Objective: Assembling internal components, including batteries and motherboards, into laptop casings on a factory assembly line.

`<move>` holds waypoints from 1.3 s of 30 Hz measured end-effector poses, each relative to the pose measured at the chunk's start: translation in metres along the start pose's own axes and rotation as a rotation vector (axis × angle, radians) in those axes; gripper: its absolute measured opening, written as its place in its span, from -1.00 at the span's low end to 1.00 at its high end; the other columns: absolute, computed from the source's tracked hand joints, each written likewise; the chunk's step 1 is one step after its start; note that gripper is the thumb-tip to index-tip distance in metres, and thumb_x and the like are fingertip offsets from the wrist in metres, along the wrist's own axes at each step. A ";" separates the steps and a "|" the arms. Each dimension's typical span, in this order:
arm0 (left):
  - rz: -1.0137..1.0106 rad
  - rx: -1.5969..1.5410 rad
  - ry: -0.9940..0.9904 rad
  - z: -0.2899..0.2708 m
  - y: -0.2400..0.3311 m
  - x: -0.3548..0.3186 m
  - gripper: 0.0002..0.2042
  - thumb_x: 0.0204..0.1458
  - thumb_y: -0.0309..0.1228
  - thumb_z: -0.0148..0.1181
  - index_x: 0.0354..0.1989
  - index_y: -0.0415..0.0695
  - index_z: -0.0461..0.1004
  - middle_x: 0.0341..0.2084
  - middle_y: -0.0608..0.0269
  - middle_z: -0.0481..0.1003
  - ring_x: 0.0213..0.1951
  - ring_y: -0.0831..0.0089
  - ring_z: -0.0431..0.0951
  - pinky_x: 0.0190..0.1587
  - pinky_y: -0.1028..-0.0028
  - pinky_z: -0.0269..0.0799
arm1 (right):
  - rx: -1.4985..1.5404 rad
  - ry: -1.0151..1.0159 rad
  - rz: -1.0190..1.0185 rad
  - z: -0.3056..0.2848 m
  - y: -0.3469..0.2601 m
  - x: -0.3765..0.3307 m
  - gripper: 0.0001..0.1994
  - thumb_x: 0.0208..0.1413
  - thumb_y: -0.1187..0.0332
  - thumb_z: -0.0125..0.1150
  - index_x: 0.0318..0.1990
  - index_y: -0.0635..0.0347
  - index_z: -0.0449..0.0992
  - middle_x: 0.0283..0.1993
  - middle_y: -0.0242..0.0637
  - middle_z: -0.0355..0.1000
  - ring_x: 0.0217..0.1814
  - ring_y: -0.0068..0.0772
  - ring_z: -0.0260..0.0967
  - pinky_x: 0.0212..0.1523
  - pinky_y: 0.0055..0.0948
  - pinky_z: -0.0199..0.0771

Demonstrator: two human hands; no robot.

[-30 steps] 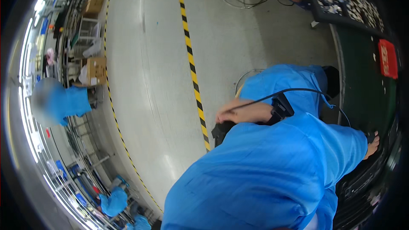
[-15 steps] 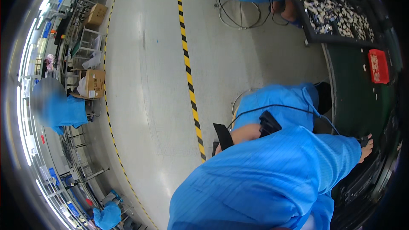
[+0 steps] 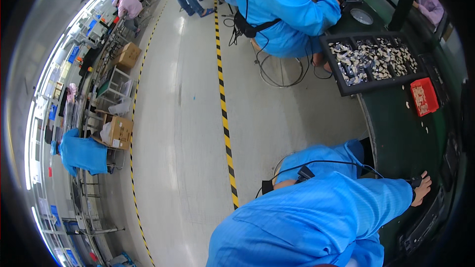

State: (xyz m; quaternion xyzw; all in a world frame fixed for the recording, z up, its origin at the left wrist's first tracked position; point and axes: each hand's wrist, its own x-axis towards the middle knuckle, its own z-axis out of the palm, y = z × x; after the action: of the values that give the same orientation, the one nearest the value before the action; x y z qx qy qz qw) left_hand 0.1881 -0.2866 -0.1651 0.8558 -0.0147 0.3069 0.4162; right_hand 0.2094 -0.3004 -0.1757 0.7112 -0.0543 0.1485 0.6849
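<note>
My left hand (image 3: 422, 189) rests at the edge of the dark green bench (image 3: 396, 141), its fingers apart and nothing visible in them. A black device with a cable is strapped at its wrist. Beside the hand lies a long black tray-like part (image 3: 423, 222). My blue sleeve (image 3: 307, 217) crosses the lower part of the head view, and behind it shows a skin-coloured patch (image 3: 285, 183) by a black strap, too covered to identify. My right hand cannot be seen.
Farther along the bench are a black compartment tray (image 3: 366, 86) of small pale parts and a red bin (image 3: 432, 100). A co-worker (image 3: 282, 7) in blue sits on a stool. Yellow-black tape (image 3: 225, 118) lines the floor; cartons (image 3: 121, 132) stand left.
The whole scene has shifted lower in the picture. More of the co-worker and standing people's legs now show at the top. My left hand stays by the bench, its fingers now more spread.
</note>
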 end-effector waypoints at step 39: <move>-0.781 -0.218 -0.455 -0.105 -0.095 0.222 -0.19 0.08 0.15 0.42 0.28 -0.35 0.48 0.33 -0.05 0.44 0.11 0.11 0.59 -0.01 0.18 0.68 | -2.550 0.968 0.543 -0.014 0.085 -0.338 -0.73 0.44 0.47 0.14 0.17 0.40 0.56 -0.02 -0.15 0.66 0.06 -0.42 0.61 0.15 -0.44 0.58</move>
State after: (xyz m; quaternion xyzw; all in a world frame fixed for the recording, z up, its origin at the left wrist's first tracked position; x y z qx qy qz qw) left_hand 0.3408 -0.0974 -0.0633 0.7940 0.1855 -0.0717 0.5744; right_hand -0.1374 -0.3336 -0.1907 -0.5516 -0.0456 0.3527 0.7545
